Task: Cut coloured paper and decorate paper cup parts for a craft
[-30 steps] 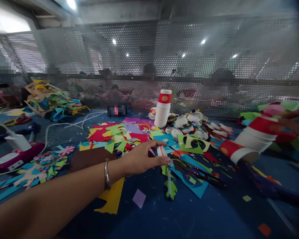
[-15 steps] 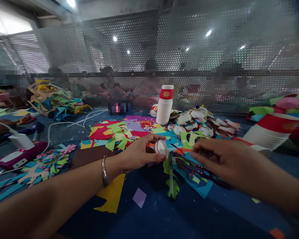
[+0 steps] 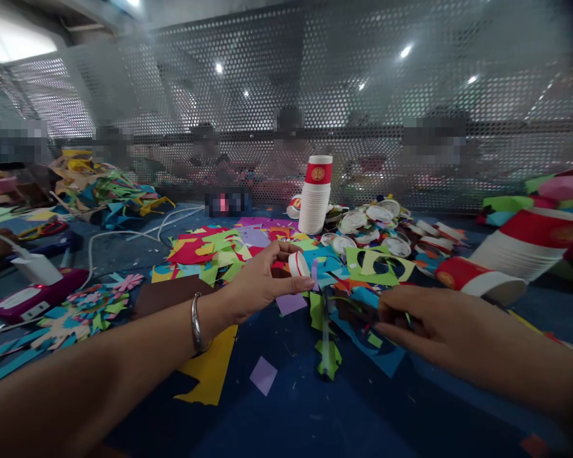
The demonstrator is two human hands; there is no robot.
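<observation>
Between thumb and fingers, my left hand [image 3: 272,280] grips a cut-off paper cup bottom [image 3: 297,263], a short white ring with a red line. It is raised over coloured paper scraps. My right hand [image 3: 420,318] is closed, fingers curled toward the thumb, to the right over the scraps. A blue paper piece [image 3: 365,296] shows at its fingertips; whether it is held cannot be made out. Below, between the hands, a thin translucent stick [image 3: 325,337] lies across green paper scraps [image 3: 330,361]. A small purple paper square [image 3: 263,375] lies nearer to me.
A tall paper cup stack [image 3: 314,210] stands at the back, beside a pile of cut cup bottoms [image 3: 379,219]. More cups [image 3: 530,245] lie at right. On the left are a purple power strip [image 3: 38,296], a white cable [image 3: 91,254], yellow-handled scissors [image 3: 42,230] and paper flowers [image 3: 95,305].
The cup bottom has turned in my left hand, now showing its side. My right hand has shifted slightly right and down, its fingers more closed. A red-and-white cup beside it is now uncovered.
</observation>
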